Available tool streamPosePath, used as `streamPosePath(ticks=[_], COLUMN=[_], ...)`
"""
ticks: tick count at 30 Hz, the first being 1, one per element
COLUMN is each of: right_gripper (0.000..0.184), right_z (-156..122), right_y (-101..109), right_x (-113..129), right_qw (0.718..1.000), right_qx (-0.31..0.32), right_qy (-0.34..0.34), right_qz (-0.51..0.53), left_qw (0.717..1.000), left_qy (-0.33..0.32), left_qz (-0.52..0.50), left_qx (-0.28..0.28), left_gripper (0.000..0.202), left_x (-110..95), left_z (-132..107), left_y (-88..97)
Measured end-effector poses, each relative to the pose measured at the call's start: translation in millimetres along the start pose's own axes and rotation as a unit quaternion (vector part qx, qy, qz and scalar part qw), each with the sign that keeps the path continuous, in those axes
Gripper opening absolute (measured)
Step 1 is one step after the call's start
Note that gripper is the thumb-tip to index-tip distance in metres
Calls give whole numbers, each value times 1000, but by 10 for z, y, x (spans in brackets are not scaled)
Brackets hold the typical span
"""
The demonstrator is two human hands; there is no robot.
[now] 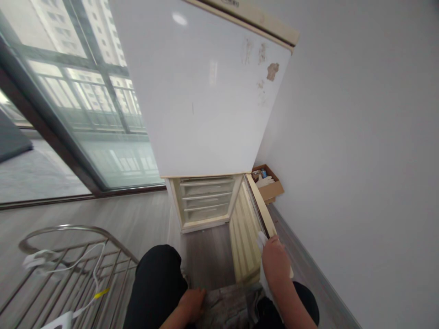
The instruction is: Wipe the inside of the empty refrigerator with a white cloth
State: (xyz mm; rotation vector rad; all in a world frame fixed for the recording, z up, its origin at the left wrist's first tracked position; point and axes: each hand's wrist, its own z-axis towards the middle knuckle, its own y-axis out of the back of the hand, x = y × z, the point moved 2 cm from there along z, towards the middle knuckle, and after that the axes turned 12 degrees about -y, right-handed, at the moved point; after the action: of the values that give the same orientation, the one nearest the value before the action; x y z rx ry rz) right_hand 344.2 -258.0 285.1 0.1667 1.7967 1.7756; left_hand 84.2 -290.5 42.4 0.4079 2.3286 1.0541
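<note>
My right hand (275,260) is closed on a white cloth (263,256), pressed against the outer edge of the open lower fridge door (246,228). Part of the cloth hangs down on the door's inner side; the rest is hidden by my hand. The door's ribbed, yellowed inner face shows, with a dark seal along its edge. My left hand (192,302) rests low between my knees, beside grey patterned fabric (226,306); its fingers are partly hidden and blurred. Inside the lower compartment are several clear drawers (207,199), all pushed in.
The white upper fridge door (206,105) is closed and has brown stains at its right. A cardboard box (272,189) with things in it sits by the wall. At left stands a metal rack (82,274) with a white power strip (58,321) and cord. Glass sliding doors (113,137) are behind.
</note>
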Motion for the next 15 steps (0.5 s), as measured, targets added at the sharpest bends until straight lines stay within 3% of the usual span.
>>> streamPosePath(ticks=[6,15], right_gripper=[49,47], right_z=[-104,-98], right_y=[103,-19], right_x=[159,201], right_qw=[1000,998], right_qx=[8,-60], right_qy=[7,14], right_qz=[18,8], left_qw=[1000,1000], left_qy=[15,15], left_qz=[3,-16], left_qx=[-5,2], left_gripper=[65,70], left_x=[-163,-182], left_z=[-45,-96], left_y=[-41,3])
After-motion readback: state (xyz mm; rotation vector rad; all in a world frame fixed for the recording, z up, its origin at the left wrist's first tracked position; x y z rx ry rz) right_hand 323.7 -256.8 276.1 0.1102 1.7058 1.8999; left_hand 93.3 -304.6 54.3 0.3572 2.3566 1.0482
